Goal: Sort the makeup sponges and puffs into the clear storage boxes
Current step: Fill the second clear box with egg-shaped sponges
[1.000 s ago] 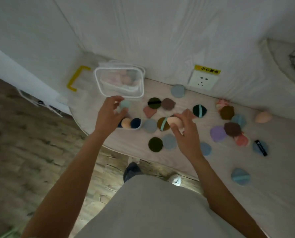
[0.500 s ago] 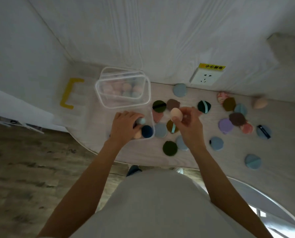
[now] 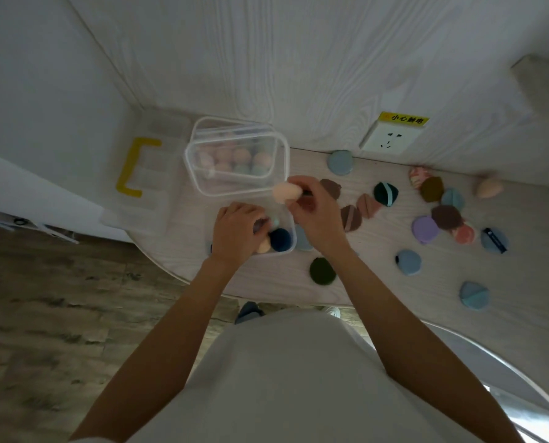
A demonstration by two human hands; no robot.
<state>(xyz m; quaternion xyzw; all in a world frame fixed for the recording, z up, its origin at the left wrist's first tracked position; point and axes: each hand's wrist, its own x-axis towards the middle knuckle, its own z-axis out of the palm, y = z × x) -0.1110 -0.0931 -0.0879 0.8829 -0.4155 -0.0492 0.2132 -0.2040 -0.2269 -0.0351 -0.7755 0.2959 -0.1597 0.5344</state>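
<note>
While the right hand [image 3: 314, 215] pinches a peach sponge [image 3: 286, 192] between thumb and fingertips, the sponge sits at the hand's far-left edge, just over the near rim of the big box [image 3: 238, 156]. That clear box lies just beyond both hands and already has a cluster of pink, peach and pale green sponges inside. The left hand [image 3: 236, 231] is down in the small box [image 3: 290, 241], fingers curled over something there; whether it actually grips a sponge I cannot tell, since the knuckles hide it. Beside its fingertips, inside that small box, lie a navy sponge [image 3: 281, 239], a bit of peach and a sliver of pale green. Both hands are close together, almost touching.

Right of the right hand, puffs are scattered on the table [image 3: 378, 282]: two brown ones just beside it, a dark teal puff [image 3: 385, 194] a little further, then a purple puff [image 3: 425, 229] among brown, blue and pink ones well to the right. A dark green puff [image 3: 322, 271] lies near the right wrist, on the near side. A blue puff [image 3: 340, 163] leans against the wall beyond the right hand. A loose peach sponge [image 3: 489, 188] sits far right by the wall. Left of the left hand lies a clear lid with a yellow handle [image 3: 135, 167].
</note>
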